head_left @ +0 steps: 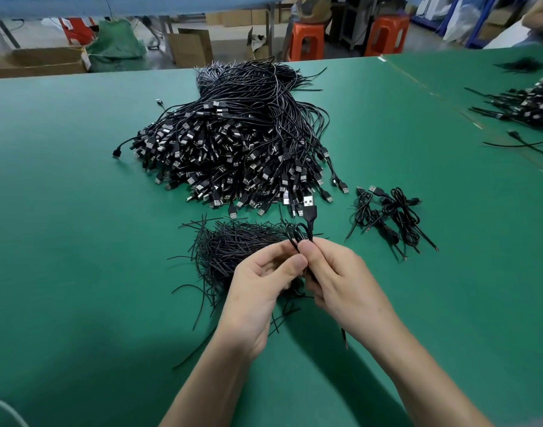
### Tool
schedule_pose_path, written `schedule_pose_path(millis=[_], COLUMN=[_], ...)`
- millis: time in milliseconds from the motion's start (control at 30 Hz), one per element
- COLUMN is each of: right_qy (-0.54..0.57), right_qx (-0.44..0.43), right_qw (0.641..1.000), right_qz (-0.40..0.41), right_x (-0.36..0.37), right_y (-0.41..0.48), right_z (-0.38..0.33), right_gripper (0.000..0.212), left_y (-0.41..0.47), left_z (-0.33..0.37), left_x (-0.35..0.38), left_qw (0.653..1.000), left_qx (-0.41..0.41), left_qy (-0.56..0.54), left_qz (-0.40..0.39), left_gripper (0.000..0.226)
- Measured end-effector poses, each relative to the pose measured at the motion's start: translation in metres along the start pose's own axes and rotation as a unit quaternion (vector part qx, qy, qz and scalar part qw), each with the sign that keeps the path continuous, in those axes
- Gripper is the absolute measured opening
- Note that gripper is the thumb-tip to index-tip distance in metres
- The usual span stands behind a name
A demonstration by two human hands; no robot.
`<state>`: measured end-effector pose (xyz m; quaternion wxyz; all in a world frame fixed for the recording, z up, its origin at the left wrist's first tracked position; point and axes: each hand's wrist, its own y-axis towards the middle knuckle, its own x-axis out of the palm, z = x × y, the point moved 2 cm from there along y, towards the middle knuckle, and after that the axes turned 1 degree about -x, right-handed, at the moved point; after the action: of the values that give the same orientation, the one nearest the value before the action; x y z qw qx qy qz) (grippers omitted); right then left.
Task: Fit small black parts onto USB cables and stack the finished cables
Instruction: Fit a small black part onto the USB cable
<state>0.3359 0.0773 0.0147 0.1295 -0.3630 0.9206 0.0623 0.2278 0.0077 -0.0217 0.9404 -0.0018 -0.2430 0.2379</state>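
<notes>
Behind right hand, USB cable partly hidden, left hand pinching

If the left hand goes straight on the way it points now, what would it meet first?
Probably the right hand: the left hand points toward it, and both pinch the same USB cable. Depth is unclear.

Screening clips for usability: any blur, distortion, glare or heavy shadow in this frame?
Head view: left hand and right hand with the held USB cable are sharp; wide-angle stretch bows the far edge of the green table; soft shadow darkens its near part; orange stools behind look slightly soft; no glare.
</notes>
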Motion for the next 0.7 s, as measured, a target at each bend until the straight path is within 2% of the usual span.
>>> schedule_pose_path(millis=[167,367,500,533,700], right_qy=[-0.019,-0.042,0.091,0.127,0.18], right_qx=[-0.011,-0.013,0.04,0.059,0.133], right_qw=[1.0,0.998,0.987,0.98,0.956], right_qz=[-0.013,-0.045,-0.124,-0.143,-0.191], right_x=[-0.002,-0.005,-0.008,-0.008,-0.011], right_y=[-0.001,-0.004,-0.006,-0.007,-0.01], right_z=[0.002,0.001,-0.003,-0.003,0.004], right_gripper=[0.045,0.045,0.044,0.044,0.05], left_y=[-0.005,-0.003,0.001,0.001,0.001], left_z=[-0.006,-0.001,0.003,0.003,0.006], left_x=[0.006,0.006,0.005,0.005,0.007], left_qw=[0.999,0.997,0.994,0.993,0.99], left_qx=[0.028,0.036,0.007,0.001,-0.003], left_qy=[-0.023,0.003,0.01,0.015,0.065], left_qz=[0.003,-0.073,-0.113,-0.12,-0.123], left_gripper=[0.019,0.019,0.055,0.057,0.04])
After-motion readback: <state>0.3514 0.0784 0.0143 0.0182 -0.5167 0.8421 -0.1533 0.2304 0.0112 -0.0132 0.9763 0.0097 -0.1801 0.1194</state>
